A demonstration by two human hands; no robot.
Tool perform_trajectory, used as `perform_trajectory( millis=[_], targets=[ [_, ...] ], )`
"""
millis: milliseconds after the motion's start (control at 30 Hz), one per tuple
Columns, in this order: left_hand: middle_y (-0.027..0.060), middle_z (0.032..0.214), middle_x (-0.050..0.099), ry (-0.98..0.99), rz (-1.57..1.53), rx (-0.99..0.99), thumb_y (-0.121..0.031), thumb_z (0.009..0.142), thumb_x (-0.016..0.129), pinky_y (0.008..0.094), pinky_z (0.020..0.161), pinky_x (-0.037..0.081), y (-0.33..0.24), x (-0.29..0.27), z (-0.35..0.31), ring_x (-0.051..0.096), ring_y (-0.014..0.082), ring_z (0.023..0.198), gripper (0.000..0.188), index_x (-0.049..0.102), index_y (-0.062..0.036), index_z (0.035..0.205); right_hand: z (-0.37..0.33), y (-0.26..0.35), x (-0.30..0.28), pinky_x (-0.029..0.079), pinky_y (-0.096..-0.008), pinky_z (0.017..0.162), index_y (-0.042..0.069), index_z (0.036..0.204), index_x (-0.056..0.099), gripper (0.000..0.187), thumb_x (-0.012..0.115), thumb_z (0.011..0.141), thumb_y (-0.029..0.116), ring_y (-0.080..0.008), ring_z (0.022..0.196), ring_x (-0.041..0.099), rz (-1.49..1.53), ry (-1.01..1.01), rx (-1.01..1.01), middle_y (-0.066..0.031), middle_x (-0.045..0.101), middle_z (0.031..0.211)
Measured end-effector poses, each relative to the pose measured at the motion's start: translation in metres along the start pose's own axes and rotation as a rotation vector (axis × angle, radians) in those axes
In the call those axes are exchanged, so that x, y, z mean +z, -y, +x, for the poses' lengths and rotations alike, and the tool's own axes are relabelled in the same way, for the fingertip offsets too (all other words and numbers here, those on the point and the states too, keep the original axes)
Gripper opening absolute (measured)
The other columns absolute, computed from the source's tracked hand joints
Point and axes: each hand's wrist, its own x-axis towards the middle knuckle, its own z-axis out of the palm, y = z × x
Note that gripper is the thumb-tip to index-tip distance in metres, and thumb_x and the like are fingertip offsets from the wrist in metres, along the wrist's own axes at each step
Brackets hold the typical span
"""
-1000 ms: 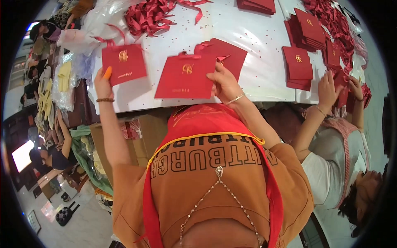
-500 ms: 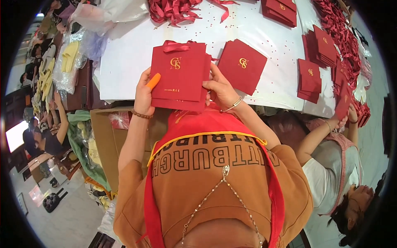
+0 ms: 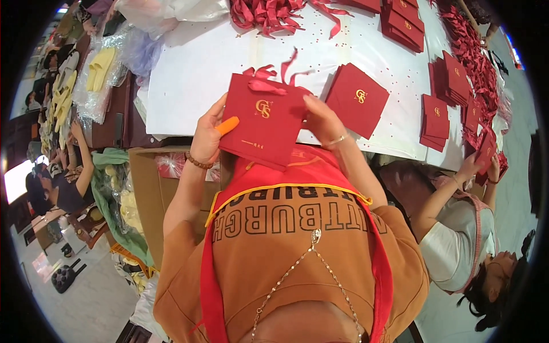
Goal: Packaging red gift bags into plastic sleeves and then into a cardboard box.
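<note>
My left hand (image 3: 207, 132) grips the left side of a small stack of flat red paper gift bags (image 3: 269, 128) with gold lettering. An orange finger cot (image 3: 227, 126) covers its thumb, which presses on the front bag. At the bags' right edge is my right hand (image 3: 327, 121), slightly blurred, its fingertips on the upper corner and partly hidden behind the paper. A red ribbon handle (image 3: 267, 87) lies across the top of the front bag, and loose ribbon ends (image 3: 290, 67) stick up behind it. The stack is tilted, held above my red apron (image 3: 314, 164).
More red bags (image 3: 360, 100) lie on the white table (image 3: 194, 74), with further stacks (image 3: 436, 120) to the right. A ribbon heap (image 3: 266, 14) sits at the back. Below the table edge stands a cardboard box (image 3: 146, 188). A co-worker (image 3: 463, 228) handles bags at right.
The held bags have tilted, their right side now lower. My right hand has shifted right and up along their edge. Ribbon ends now rise above the bags.
</note>
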Motion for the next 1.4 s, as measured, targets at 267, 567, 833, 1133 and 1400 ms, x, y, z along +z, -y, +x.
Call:
perform_trajectory(
  millis=[267,567,833,1133,1400],
  targets=[
    [0.0093,0.126,0.042,0.257,0.191,-0.033,0.009,0.078,0.049,0.0258,0.094,0.034,-0.016,-0.006,0.016,0.043,0.014,0.112,0.059,0.027,0.0007,0.132,0.025,0.045,0.016,0.047,-0.0241,0.071,0.004,0.111,0.049,0.046,0.064,0.076,0.03,-0.0108,0.087,0.057,-0.237,0.156,0.227,-0.0059,0.058,0.101],
    [0.0117,0.126,0.043,0.403,0.444,0.089,0.006,0.078,0.048,0.0268,0.095,0.032,-0.022,-0.018,0.05,0.041,0.0168,0.115,0.057,0.028,0.0007,0.131,0.089,0.042,0.026,0.049,-0.0265,0.058,0.005,0.086,0.055,0.02,0.054,0.085,0.024,-0.0123,0.066,0.058,-0.264,-0.213,0.057,-0.0038,0.06,0.081],
    [0.0216,0.123,0.041,0.212,1.07,0.099,-0.008,0.073,0.042,0.0359,0.097,0.031,-0.003,-0.043,0.094,0.04,0.033,0.115,0.052,0.033,-0.0006,0.124,0.149,0.003,-0.008,0.045,-0.0295,0.057,0.009,0.077,0.059,0.018,0.05,0.084,0.022,-0.0156,0.061,0.054,-0.059,-0.282,0.077,-0.0041,0.06,0.07],
    [0.0173,0.077,0.061,-0.053,1.079,0.0,-0.038,0.069,0.069,0.0351,0.061,0.046,0.018,-0.045,0.123,0.06,0.0291,0.071,0.045,0.053,0.0004,0.084,0.18,-0.01,-0.013,0.045,-0.0338,0.062,0.001,0.081,0.056,0.026,0.047,0.085,0.024,-0.0237,0.066,0.057,-0.712,-0.403,-0.223,-0.0122,0.06,0.075],
    [0.0163,0.077,0.062,-0.085,1.094,-0.061,-0.04,0.066,0.071,0.0344,0.061,0.047,0.002,-0.092,0.142,0.061,0.0273,0.07,0.046,0.056,-0.0005,0.083,0.205,-0.005,0.002,0.043,-0.0474,0.071,0.003,0.11,0.037,0.037,0.048,0.077,0.013,-0.0401,0.076,0.056,-1.58,-0.122,-0.269,-0.0252,0.057,0.081]
  ],
)
